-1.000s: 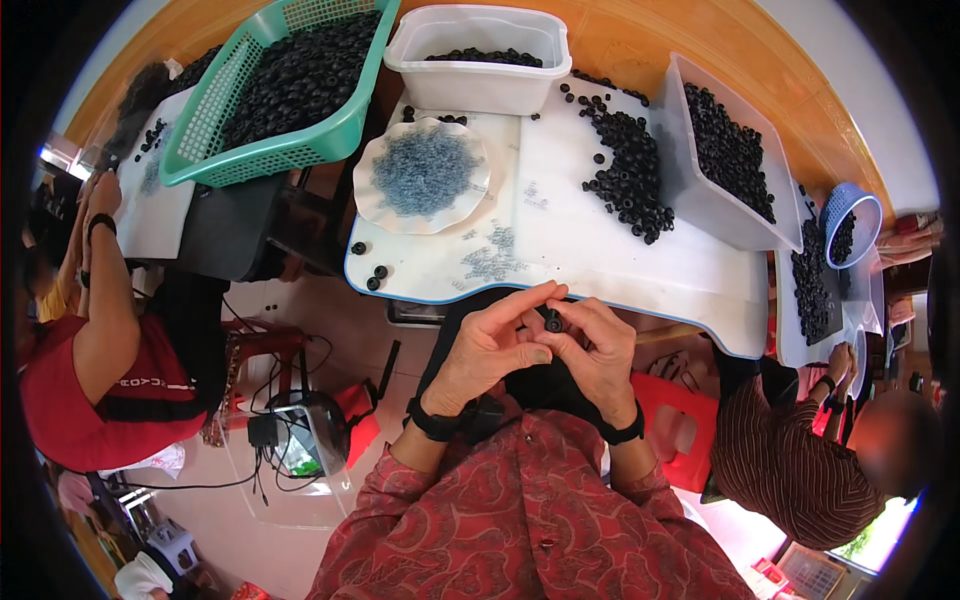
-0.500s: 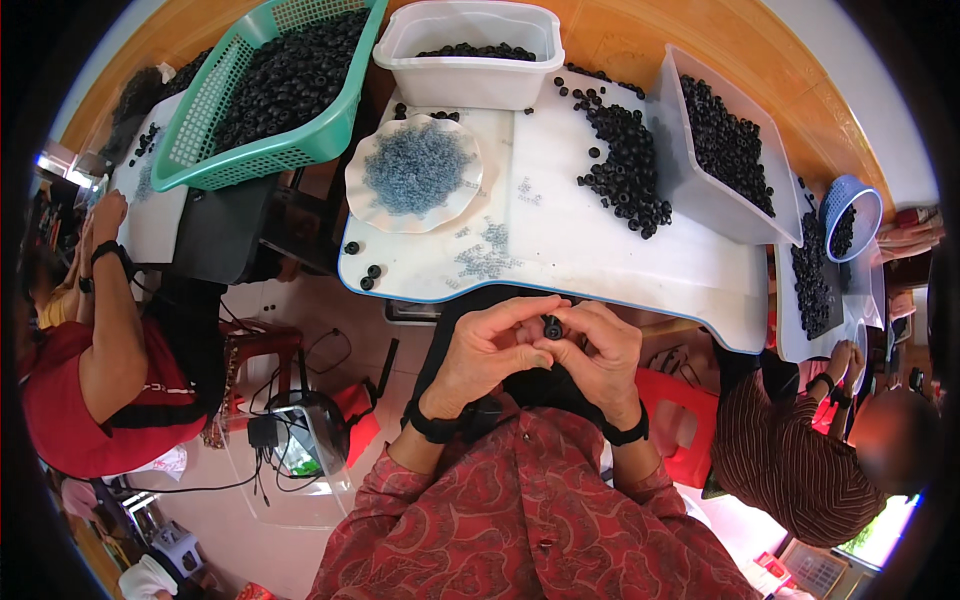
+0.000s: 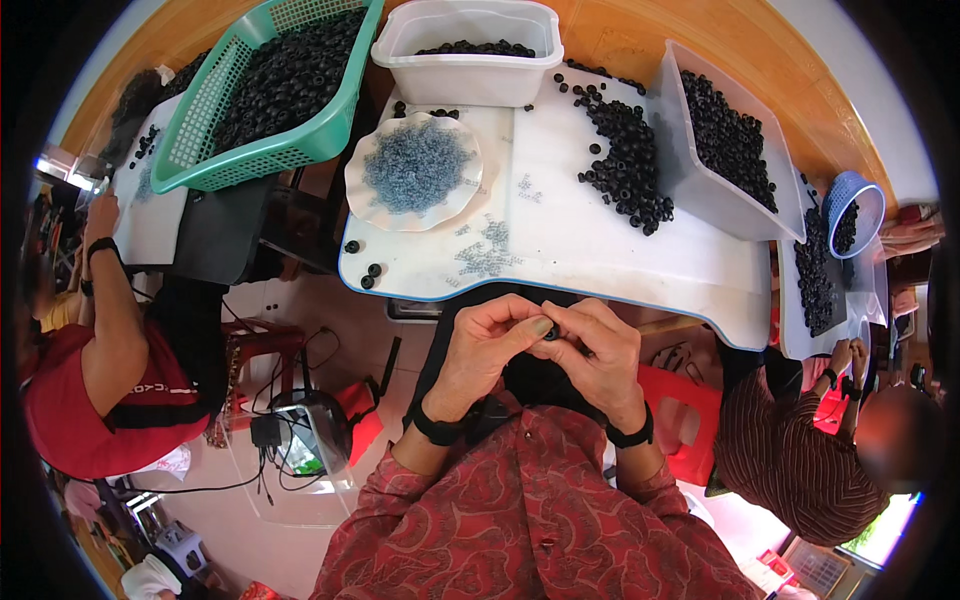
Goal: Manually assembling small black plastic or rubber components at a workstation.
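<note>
Just beyond the table's near edge, my left hand (image 3: 478, 352) and my right hand (image 3: 600, 362) meet, both closed on a small round black part (image 3: 552, 334). The left thumb presses against its top, while the right fingers and thumb grip it from the other side. Most of the part is covered by fingertips. Ahead on the white table (image 3: 600, 262) stands a white wavy-rimmed plate (image 3: 364, 206) heaped with tiny bluish translucent rings (image 3: 415, 168). More such rings (image 3: 488, 250) lie loose beside it. A pile of black parts (image 3: 628, 165) spreads to the right.
A green basket (image 3: 250, 170), a white tub (image 3: 470, 84) and a clear bin (image 3: 705, 195) hold black parts. A blue basket (image 3: 842, 190) stands at far right. People work at left (image 3: 110, 370) and right (image 3: 800, 445). Cables (image 3: 265, 455) hang at lower left.
My left thumb has moved up onto the black part, and my right fingers have closed over it, so less of it shows. The table things stay put.
</note>
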`<state>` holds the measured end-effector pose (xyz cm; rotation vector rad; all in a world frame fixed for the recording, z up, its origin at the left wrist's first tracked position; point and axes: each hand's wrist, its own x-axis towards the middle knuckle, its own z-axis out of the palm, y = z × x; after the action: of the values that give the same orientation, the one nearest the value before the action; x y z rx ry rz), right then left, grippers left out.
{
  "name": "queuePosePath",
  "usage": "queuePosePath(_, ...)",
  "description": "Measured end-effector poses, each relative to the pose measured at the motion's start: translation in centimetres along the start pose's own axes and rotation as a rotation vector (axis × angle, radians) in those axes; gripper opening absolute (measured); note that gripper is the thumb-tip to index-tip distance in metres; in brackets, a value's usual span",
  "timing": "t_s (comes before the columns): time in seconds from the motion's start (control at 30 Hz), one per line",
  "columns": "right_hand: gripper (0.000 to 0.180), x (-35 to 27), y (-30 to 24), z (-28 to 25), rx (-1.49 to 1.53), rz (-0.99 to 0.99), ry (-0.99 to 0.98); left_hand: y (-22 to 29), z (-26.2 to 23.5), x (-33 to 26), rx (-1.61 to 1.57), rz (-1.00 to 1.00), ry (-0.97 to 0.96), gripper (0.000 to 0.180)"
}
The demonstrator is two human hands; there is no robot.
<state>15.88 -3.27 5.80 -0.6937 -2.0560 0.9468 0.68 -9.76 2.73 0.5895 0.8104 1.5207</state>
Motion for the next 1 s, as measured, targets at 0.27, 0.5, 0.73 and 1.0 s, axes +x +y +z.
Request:
queuePosePath(0.27,0.043,0.1,0.2,0.1,-0.015,0.034,-0.025,-0.2,0.2,0.3,0.037,0.006,0.053,0.010)
queuePosePath(0.5,0.024,-0.2,-0.1,0.2,0.058,0.167,0.050,-1.1,0.4,0.5,-0.014,0.015,0.113,0.010)
queuePosePath(0.73,0.023,-0.4,1.3,0.5,0.080,-0.017,0.111,-1.0,0.6,0.5,0.000,0.010,0.122,0.009)
queuePosePath(1.0,0.024,-0.5,1.4,0.5,0.119,-0.006,0.106,-1.1,0.6,0.6,0.095,0.055,0.133,0.009)
